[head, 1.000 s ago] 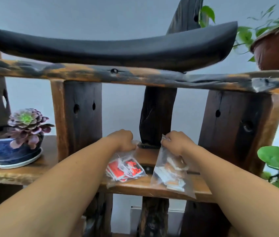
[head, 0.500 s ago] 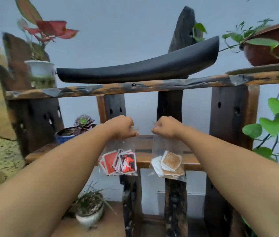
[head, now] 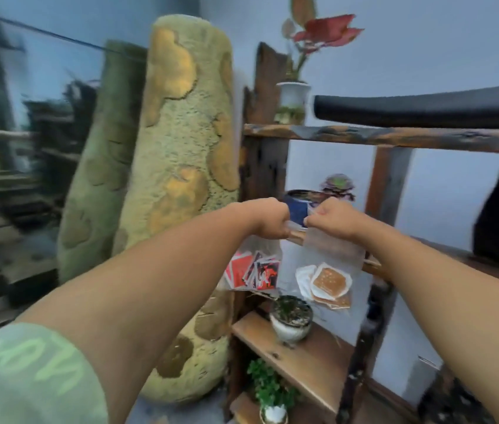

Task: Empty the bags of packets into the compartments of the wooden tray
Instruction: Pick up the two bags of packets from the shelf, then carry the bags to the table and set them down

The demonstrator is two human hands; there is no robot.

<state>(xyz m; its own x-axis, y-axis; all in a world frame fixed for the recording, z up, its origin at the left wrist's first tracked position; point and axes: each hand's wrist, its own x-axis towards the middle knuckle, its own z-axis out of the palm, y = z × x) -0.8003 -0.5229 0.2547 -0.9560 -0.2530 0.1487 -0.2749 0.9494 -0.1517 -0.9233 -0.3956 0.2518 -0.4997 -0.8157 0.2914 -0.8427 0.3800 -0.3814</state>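
In front of the wooden shelf (head: 303, 341), I see the left hand (head: 268, 218) clenched on the red-packet bag (head: 254, 267), the right hand (head: 330, 217) on the brown-packet bag (head: 329, 270).

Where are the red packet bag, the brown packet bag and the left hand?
Red packet bag (head: 252, 272), head view, on its packets.
Brown packet bag (head: 329, 281), head view, on the top packet.
Left hand (head: 268, 220), head view, on the knuckles.

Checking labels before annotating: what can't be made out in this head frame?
- Wooden tray: not in the head view at all.
- Left side of the room: motion blur.
- Packet print in the left hand's bag of red packets and the right hand's bag of tan packets: too small and blurred.
- Bag openings: hidden by the fists.
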